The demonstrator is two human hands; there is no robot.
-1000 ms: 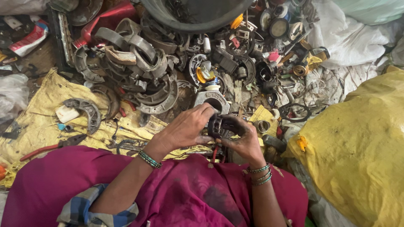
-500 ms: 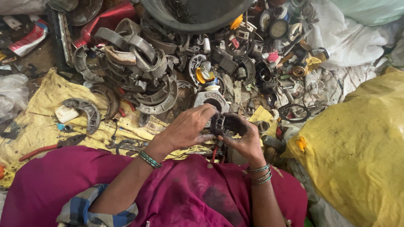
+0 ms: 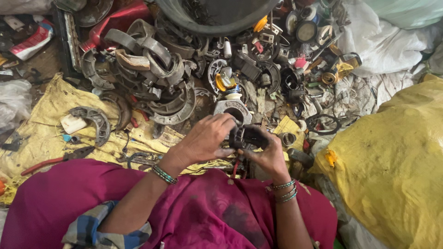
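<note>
1. While you look down over your magenta lap (image 3: 198,216), both your hands meet on one small black part (image 3: 249,137), held just above the near edge of the yellow sack cloth (image 3: 50,115) spread on the ground.
2. Your left hand (image 3: 206,138) is clamped on the black part from its left side — fingers curled over the top, thumb below.
3. Your right hand (image 3: 267,154) is closed under and around the same part from the right, fingertips pressed to its dark body.
4. Red wires (image 3: 236,167) hang from beneath the part, down toward your lap.
5. Just beyond the black part lies a grey metal ring housing (image 3: 233,108), nearly touching your left knuckles in this view.
6. Farther beyond, and to the left of the part, a heap of curved grey metal shoes (image 3: 152,69) is piled on the ground.
7. Well to the left of the part, on the yellow sack cloth, rest one more curved metal piece (image 3: 94,122) and red-handled pliers (image 3: 55,159).
8. To the right of the part stands a bulging yellow sack (image 3: 392,166) — well apart from your hands.
9. Beyond the part, at the far edge, sits the rim of a large dark tub (image 3: 217,18), with mixed small scrap (image 3: 295,69) scattered to its right.
10. Bead bangles sit on both your wrists.
</note>
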